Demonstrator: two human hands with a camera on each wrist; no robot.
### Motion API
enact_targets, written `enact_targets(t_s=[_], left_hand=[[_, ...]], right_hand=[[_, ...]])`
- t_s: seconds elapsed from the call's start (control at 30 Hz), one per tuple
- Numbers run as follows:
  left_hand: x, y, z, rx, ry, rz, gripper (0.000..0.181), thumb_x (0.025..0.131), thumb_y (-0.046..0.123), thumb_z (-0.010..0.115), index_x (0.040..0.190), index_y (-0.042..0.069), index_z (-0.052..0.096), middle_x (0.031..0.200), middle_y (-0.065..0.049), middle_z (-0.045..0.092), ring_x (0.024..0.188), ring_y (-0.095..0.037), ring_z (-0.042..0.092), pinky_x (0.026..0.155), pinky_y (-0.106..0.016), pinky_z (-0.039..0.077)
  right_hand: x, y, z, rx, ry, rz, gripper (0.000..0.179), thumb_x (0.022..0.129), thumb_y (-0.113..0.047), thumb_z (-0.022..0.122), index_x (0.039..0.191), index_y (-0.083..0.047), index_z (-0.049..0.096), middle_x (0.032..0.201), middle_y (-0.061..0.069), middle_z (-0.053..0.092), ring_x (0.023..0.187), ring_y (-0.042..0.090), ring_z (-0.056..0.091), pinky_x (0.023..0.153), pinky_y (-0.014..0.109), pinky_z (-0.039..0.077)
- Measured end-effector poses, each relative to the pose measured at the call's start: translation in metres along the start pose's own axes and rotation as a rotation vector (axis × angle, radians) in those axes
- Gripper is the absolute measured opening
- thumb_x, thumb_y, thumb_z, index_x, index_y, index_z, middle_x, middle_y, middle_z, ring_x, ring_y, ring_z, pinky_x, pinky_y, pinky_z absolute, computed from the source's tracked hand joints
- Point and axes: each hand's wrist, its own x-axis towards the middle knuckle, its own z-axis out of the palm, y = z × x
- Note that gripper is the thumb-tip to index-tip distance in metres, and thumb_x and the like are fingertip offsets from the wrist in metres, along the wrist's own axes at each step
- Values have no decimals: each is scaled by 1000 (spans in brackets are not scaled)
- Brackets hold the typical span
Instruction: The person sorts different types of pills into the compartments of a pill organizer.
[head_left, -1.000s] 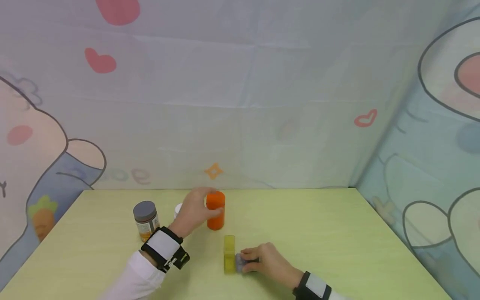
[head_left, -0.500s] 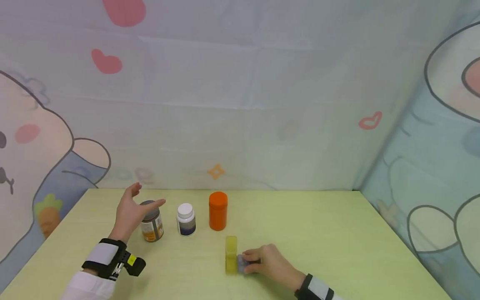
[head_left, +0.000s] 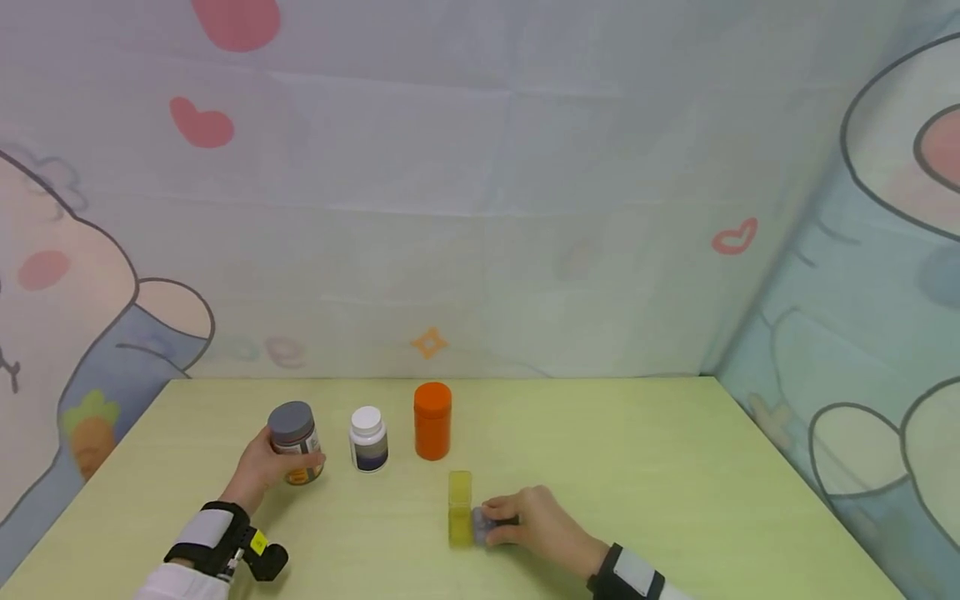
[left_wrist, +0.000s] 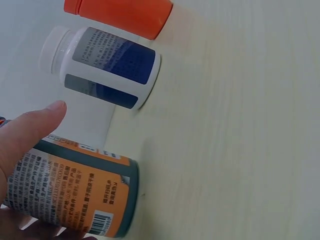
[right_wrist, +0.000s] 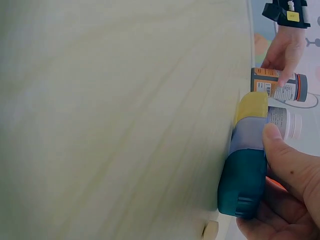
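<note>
My left hand (head_left: pixel 268 465) grips a supplement jar (head_left: pixel 292 423) with a grey lid and orange label, its thumb across the front and fingers round the far side. In the left wrist view the jar (left_wrist: pixel 75 187) shows its printed label and barcode. My right hand (head_left: pixel 542 527) holds a small sectioned plastic case by its grey and dark end. Seen from the right wrist, the case has a teal section (right_wrist: pixel 242 182), a grey one (right_wrist: pixel 248 134) and a yellow one (right_wrist: pixel 252 107). The thumb (right_wrist: pixel 280 145) lies along the grey part; some fingers are partly hidden behind the teal part.
A white pill bottle (head_left: pixel 369 442) with a blue and grey label stands right of the jar. Beyond it stands an orange bottle (head_left: pixel 432 421). All are on a pale yellow-green table (head_left: pixel 637 450), with a patterned cloth (head_left: pixel 525 208) hanging behind.
My left hand has moved from the orange bottle leftward past the white bottle, then lowered round the grey-lidded jar and taken hold of it. My right hand stays on the case.
</note>
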Motion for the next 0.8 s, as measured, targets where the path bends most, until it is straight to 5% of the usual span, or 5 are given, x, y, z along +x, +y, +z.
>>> enact_targets(t_s=[0.3,0.63,0.8], left_hand=[[6,-11,6,43,68,-14,83,76,23,72,137,-6,23,133,-31,33,122,-47,31,99,-57,26],[0,-15,5,143,151,101,70,76,22,71,129,-9,35,123,-32,44,113,-45,43,92,-54,35],[-11,-5,-1,241,215,174,62,74,25,73,118,-9,45,112,-31,53,103,-43,52,85,-51,42]], right_hand=[[0,-2,1,18,2,-12,37,74,-17,72,103,5,65,107,16,63,98,28,61,80,30,49],[3,-1,4,31,0,-1,37,74,-16,72,103,5,65,108,16,63,99,28,61,81,31,49],[5,-3,4,32,0,1,37,73,-16,72,103,4,65,108,16,63,99,29,61,81,31,49]])
